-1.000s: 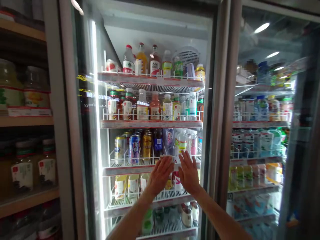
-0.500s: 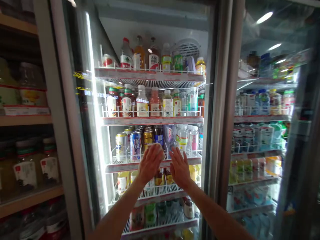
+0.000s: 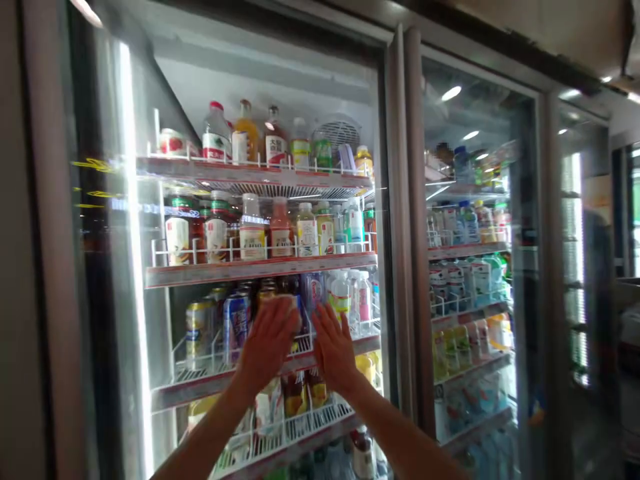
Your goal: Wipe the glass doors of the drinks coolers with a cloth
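Observation:
Before me stands a glass fridge door (image 3: pixel 330 87), with drinks showing through it. My left hand (image 3: pixel 267 343) lies palm forward against the glass, in front of the can shelf. A pale cloth or tissue (image 3: pixel 289 304) shows at its fingertips, pinned under the hand; most of it is hidden. My right hand (image 3: pixel 334 347) rests to the right with its fingers stretched out and nothing visible in it. Behind the hands are a blue can (image 3: pixel 237 323), a gold-topped can (image 3: pixel 199 327) and clear bottles (image 3: pixel 341 293).
A metal door frame (image 3: pixel 400 200) rises right of the door. Beyond it stands a second glass door with stocked shelves (image 3: pixel 467 253). On the left runs a bright vertical light strip (image 3: pixel 133 233). Upper shelves hold juice bottles (image 3: pixel 251 230).
The view has turned right, so the fridge sits further left and more of the right-hand fridges show. Both hands stay by the can shelf, the left still with the pale cloth.

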Available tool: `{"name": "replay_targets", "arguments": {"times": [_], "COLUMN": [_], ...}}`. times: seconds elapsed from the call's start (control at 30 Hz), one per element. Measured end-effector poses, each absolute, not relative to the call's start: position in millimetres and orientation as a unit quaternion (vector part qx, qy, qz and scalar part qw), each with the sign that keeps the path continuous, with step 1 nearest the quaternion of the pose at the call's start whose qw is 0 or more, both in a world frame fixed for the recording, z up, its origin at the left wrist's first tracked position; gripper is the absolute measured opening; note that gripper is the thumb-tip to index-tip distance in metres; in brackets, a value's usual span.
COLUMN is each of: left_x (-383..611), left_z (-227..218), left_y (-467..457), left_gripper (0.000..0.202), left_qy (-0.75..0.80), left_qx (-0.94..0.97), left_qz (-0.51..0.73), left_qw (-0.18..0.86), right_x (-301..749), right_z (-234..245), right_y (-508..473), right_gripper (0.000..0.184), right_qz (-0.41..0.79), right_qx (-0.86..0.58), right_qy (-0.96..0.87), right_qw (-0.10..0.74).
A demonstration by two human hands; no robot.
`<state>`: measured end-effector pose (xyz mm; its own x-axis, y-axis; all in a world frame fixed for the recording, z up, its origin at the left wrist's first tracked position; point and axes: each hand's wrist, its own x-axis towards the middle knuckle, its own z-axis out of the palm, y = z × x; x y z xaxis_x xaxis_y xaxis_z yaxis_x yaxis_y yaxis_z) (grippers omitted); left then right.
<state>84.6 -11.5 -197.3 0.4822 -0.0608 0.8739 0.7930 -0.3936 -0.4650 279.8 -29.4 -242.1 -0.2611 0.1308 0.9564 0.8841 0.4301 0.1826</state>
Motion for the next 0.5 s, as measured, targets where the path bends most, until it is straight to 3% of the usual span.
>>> {"name": "replay_targets", "arguments": {"times": [0.1, 0.27, 0.5], "left_x": [62.7, 12.0, 81.4], "left_z": [-180.7, -133.3, -123.8], "left_y": [-8.9, -12.9, -3.2], "left_gripper": [0.052, 0.057, 0.031], "left_qy": [-0.263, -0.393, -0.235], "left_qx": [-0.703, -0.504, -0.707], "left_qz": [-0.427, -0.600, -0.479], "left_qw": [0.505, 0.481, 0.464], "right_x": [285.4, 307.0, 281.2], "right_z": [-232.0, -225.8, -190.5], "right_y": [-25.7, -21.2, -27.6], "right_gripper": [0.058, 0.058, 0.054], "right_qz": [-0.403, -0.422, -0.401], "right_qx": [-0.366, -0.370, -0.353], "right_qy": [-0.687, -0.664, -0.699], "right_qw": [0.481, 0.494, 0.475]}}
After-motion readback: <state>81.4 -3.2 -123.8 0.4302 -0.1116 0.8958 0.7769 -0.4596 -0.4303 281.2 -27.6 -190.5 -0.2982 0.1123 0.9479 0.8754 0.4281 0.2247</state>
